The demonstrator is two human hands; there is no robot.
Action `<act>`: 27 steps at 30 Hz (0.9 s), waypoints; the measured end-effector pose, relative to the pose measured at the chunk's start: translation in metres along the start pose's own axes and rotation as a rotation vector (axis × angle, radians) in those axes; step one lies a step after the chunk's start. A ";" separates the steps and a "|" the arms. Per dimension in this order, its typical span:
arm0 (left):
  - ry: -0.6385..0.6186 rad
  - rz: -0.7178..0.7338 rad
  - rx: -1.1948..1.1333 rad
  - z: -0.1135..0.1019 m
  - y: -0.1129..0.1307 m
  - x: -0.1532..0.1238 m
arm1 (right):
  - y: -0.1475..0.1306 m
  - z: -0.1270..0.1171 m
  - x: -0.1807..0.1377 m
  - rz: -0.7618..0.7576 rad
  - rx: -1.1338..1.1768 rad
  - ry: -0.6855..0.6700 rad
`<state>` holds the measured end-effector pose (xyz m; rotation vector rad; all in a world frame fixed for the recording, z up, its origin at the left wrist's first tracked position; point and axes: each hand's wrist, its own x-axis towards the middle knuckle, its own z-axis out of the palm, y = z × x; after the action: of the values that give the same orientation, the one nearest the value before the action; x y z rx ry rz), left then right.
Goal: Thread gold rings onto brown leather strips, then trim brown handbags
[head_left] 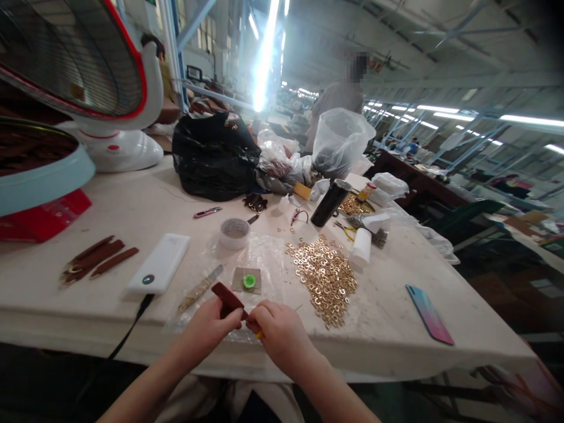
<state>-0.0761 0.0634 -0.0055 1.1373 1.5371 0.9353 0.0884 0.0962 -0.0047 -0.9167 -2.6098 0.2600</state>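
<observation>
My left hand (215, 323) is closed on a folded brown leather strip (227, 298), the thumb pressed along it. At the strip's lower end, the fingers of my right hand (277, 330) are pinched together and meet those of the left. A small yellow piece (259, 335) shows under the right fingers, and a thin point sticks out beyond that hand; whether they belong together I cannot tell. Just beyond my hands, a green round lump (249, 281) sits on a small square plate (240, 288). A knife with a wrapped handle (196, 292) lies to the left on clear plastic.
Gold metal rings (328, 282) are heaped to the right, near a phone (429, 314). A white power bank (159, 264) with cable and leather strips (94, 258) lie left. Tape (234, 234), a black cylinder (330, 204), a black bag (214, 155) and a fan (118, 147) stand farther back.
</observation>
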 end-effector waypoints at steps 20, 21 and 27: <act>0.211 0.224 -0.052 0.014 -0.002 -0.016 | -0.010 0.001 -0.007 0.286 0.468 0.000; 0.215 0.224 -0.057 0.015 -0.002 -0.016 | -0.011 0.002 -0.007 0.264 0.429 0.018; 0.190 0.180 -0.023 0.012 0.002 -0.017 | -0.010 0.003 -0.008 0.214 0.334 0.091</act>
<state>-0.0621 0.0479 -0.0025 1.2142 1.5886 1.2086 0.0874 0.0837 -0.0065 -1.0557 -2.2908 0.6709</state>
